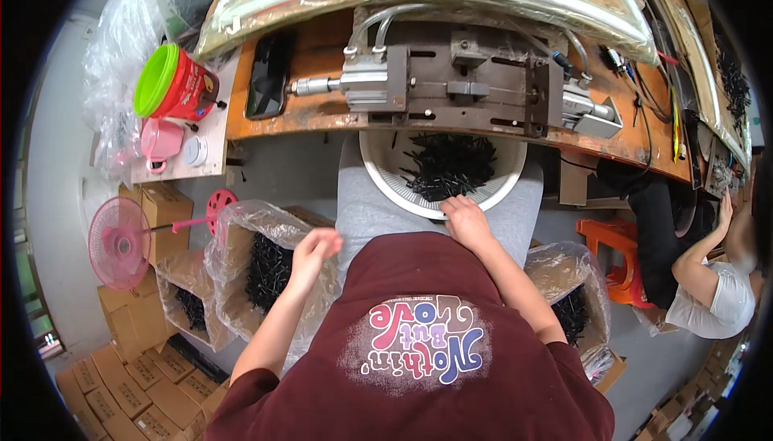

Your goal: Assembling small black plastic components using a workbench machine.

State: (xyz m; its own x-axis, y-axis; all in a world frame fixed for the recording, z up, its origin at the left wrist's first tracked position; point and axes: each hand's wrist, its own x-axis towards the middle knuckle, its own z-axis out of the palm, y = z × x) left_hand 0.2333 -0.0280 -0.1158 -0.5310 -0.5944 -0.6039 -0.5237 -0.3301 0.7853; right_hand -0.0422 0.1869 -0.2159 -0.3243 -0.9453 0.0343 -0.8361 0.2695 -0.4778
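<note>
A white plastic basket (394,189) rests on my lap under the table edge, holding a heap of small, thin black pieces (449,166). My right hand (465,217) is at the basket's near rim, its fingers bent over the edge. To the left, my left hand (316,248) hangs in the air with its fingers curled together; whatever may be inside them is hidden. Beside that hand stands a box lined with clear plastic (233,236), full of similar black pieces (270,272). Above the basket, a metal clamping fixture (467,89) with air cylinders is mounted on the table.
A phone (268,77) lies left of the fixture. A red bucket with a green rim (181,87) and a pink cup (161,140) stand on a side surface. A pink fan (121,242), cartons (133,385) and an orange stool (616,260) surround me. Another person (708,296) sits at right.
</note>
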